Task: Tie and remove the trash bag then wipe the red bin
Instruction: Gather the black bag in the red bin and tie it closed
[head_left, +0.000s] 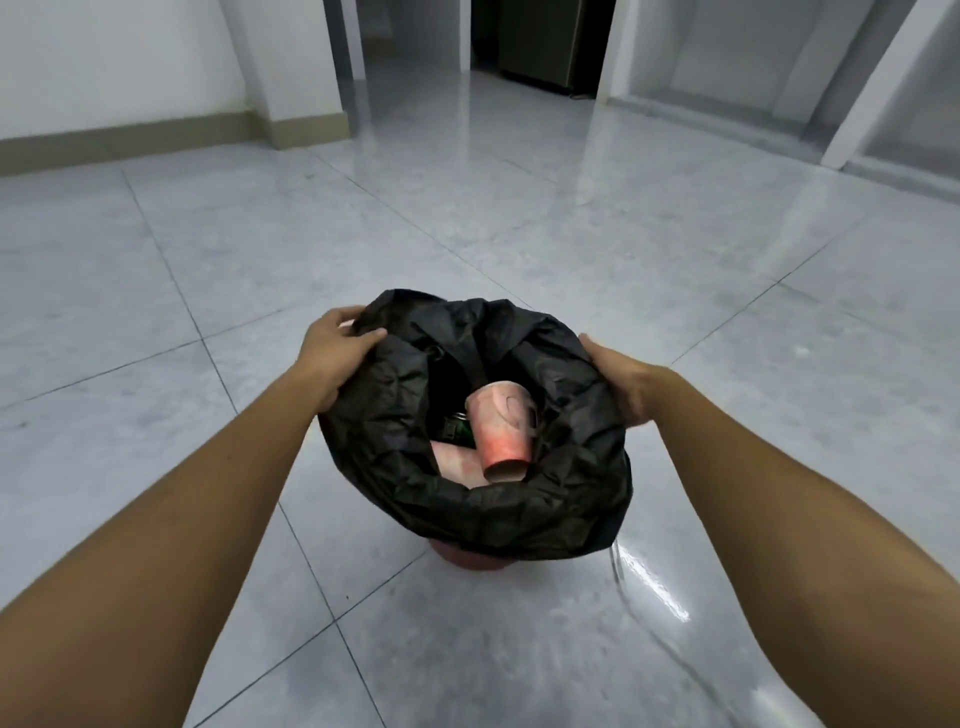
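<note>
The fingers (363, 332) of the left hand (332, 353) curl over the far-left edge of the black trash bag (395, 415), thumb on the near side and fingertips tucked behind a raised fold, so the plastic is pinched between them. The right hand (621, 384) presses against the bag's right edge with its thumb on top; its other fingers go down the outer side, out of sight, so a full grip on the plastic there cannot be confirmed, though the hand is clearly clasped to it.

The bag's mouth is open and untied, its crumpled rim folded outward all round. Inside lies a pink paper cup (501, 431) tilted on its side, open end toward the camera, resting on a pale pink piece of rubbish (454, 460). Just left of the cup a dark green object (460, 428) shows in the shadow; what it is cannot be told.

The red bin (470, 558) is almost wholly hidden by the overhanging bag; only a sliver of its lower body shows beneath the near edge. It stands on a glossy grey tiled floor (519, 234). Beyond are white walls with a beige skirting board (130, 140) on the left and a dark doorway (540, 36) straight ahead, well apart from the bin.
</note>
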